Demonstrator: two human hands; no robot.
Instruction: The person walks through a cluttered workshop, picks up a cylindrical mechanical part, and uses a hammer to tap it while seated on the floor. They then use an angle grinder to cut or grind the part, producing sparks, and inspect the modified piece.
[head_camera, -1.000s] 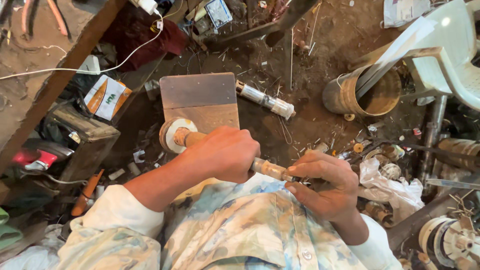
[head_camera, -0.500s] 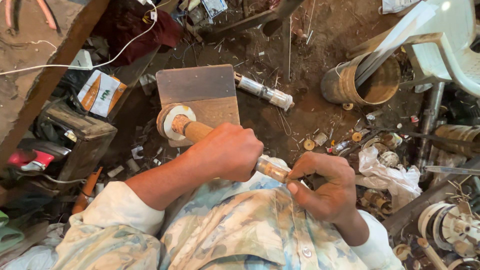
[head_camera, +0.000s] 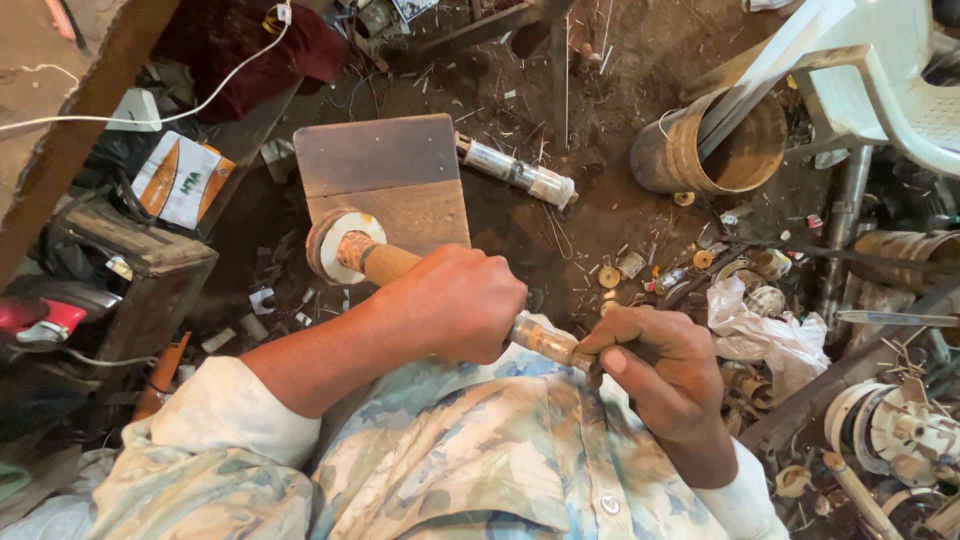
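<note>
Change since the half-second-earlier picture: my view has drifted slightly; both hands keep the same grip, and the wooden block sits a little lower in the picture.

1. Right hand (head_camera: 665, 375), nearest me: clenched on the near end of a long rod-like workpiece (head_camera: 545, 340), thumb laid along it.
2. Left hand (head_camera: 460, 305): wrapped over the middle of the same workpiece, hiding that stretch.
3. Workpiece, far end: a tan cylindrical section (head_camera: 385, 262) runs to a white disc (head_camera: 335, 240) lying against the wooden block (head_camera: 385, 185).
4. Progress, as I judge it: the piece is held and being worked against the block; I cannot tell how much is finished, since the hands cover the middle.
5. Packages: a white-and-orange carton with green lettering (head_camera: 180, 180), far left, tilted on a dark wooden crate (head_camera: 130, 275); a crumpled white plastic bag (head_camera: 765, 335) to the right.
6. Farther: a clear tube (head_camera: 515, 172) on the dirt floor (head_camera: 600, 220), a rusty metal can (head_camera: 710, 150), a white plastic chair (head_camera: 880, 90).
</note>
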